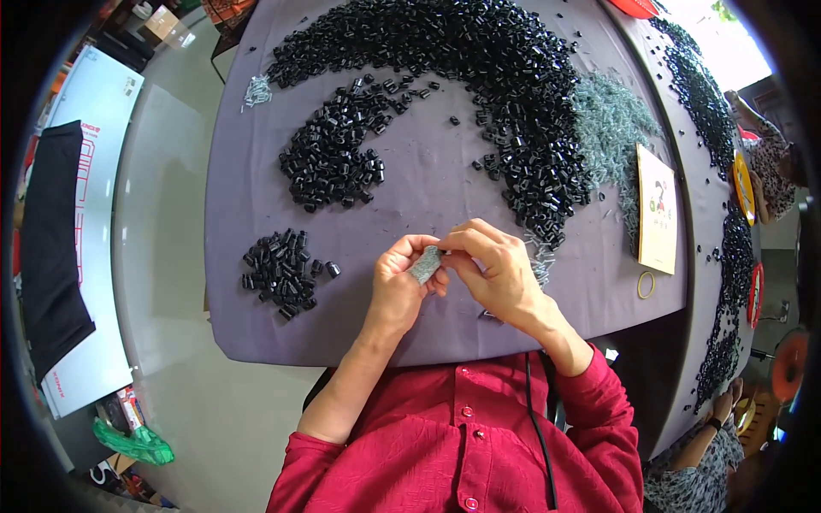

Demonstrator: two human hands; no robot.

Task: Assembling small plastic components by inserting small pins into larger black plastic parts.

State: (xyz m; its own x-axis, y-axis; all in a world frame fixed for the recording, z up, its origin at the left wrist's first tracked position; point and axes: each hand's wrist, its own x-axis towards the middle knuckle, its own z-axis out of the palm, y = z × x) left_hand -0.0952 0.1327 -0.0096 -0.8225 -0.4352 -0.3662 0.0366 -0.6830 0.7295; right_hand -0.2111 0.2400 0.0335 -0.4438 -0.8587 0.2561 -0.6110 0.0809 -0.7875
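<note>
Near the table's front edge my two hands meet. My left hand (399,282) is closed around a small grey, rough-looking piece (425,264), its thumb and fingers along the sides. The fingertips of my right hand (499,272) pinch together at the upper end of that piece. Something small and dark shows between them, too small to name. To the left lies a small heap of short black tube-like plastic parts (280,272), with a single black part (333,269) beside it. Thin clear-grey pins (540,256) lie partly hidden behind my right hand.
A large curved heap of black parts (445,38) spans the far side, with a smaller heap (329,158) inside it. Grey pins (611,120) spread at right, by a cream booklet (657,209) and yellow ring (646,285). Other people's arms (703,440) are at a neighbouring table.
</note>
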